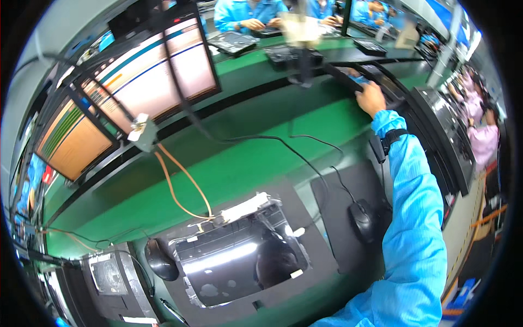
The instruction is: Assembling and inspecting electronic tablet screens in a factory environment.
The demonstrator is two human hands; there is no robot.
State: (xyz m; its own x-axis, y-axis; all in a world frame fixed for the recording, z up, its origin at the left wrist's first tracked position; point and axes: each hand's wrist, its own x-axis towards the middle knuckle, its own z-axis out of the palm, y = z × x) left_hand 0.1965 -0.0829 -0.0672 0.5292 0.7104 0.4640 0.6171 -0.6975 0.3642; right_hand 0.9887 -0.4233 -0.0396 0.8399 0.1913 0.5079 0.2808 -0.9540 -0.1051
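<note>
My right hand [370,98] reaches far forward in a light blue sleeve with a black wrist strap and grips a black flat device [348,76] lying at the far right on the conveyor belt [256,103]. My left hand is out of view. Close to me a glossy black panel [237,259] lies face up on a dark mat [299,207], with a white connector piece and orange cables [182,185] at its top edge. A black mouse [362,219] rests on a mouse pad [348,201] right of the panel.
Two tilted monitors [147,71] hang at the left above the green bench [234,163]. Another black mouse [160,260] and a small framed unit [109,275] sit lower left. Black trays [444,131] stack at right. Other workers in blue sit beyond the belt; people in pink are at the right.
</note>
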